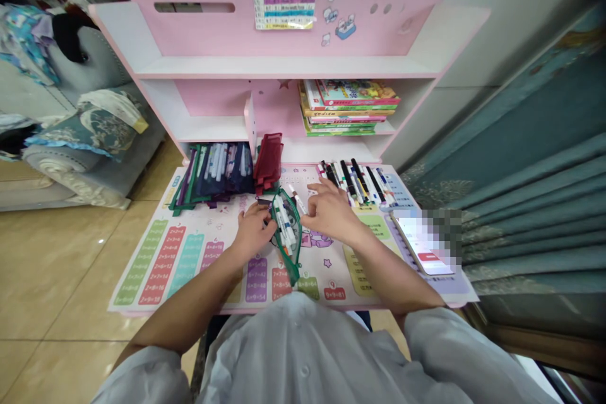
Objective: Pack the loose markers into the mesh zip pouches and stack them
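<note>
A green-edged mesh zip pouch (294, 252) lies unzipped on the desk in front of me, with several white markers (285, 222) inside. My left hand (254, 230) grips the pouch's left edge, fingers curled and partly hidden. Just right of the opening, my right hand (329, 211) pinches the near end of a white marker (297, 198) with a dark end. Beyond that hand lies a loose row of black and white markers (353, 180). Filled dark mesh pouches (220, 167) are stacked at the back left, beside flat red mesh pouches (269, 161).
The desk (189, 290) carries a printed times-table mat. A lit phone (421, 243) lies at its right edge. A pink-and-white shelf (284, 66) rises behind, holding stacked books (350, 110). A curtain (521, 158) hangs at right; a grey sofa (95, 158) with clothes is at left.
</note>
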Motion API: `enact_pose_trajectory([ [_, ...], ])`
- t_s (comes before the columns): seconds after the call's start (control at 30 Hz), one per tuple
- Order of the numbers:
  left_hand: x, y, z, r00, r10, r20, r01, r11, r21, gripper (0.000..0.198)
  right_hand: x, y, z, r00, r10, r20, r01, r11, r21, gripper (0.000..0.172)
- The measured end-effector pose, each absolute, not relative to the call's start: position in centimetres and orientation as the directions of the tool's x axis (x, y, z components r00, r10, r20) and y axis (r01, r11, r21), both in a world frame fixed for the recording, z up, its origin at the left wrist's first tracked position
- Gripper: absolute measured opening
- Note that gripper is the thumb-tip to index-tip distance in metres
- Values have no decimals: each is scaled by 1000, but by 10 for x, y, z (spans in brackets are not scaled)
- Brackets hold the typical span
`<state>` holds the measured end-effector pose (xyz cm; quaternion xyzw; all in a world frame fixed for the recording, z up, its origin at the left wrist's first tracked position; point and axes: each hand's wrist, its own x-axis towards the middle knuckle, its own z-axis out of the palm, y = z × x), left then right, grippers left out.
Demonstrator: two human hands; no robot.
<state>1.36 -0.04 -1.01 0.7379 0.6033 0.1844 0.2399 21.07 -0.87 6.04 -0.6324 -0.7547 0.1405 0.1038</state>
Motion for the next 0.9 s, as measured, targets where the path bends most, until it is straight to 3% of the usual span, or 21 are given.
enact_pose_trajectory([
  [0.17,13,0,-12,203,979,-14,811,-161,563,14,194,-16,52,-286,952,-112,920,240,-310,17],
  [0.53,13,1,-10,231,971,-54,832,-168,529,25,179,-9,16,-325,942,-86,922,296,-250,22],
  [0.83,11,2,-11,248,966,-67,832,-177,526,29,185,-6,22,-348,937,-42,908,325,-265,18],
  [0.9,10,3,-12,264,962,-65,831,-193,522,31,194,-3,23,-378,926,15,903,372,-215,29],
])
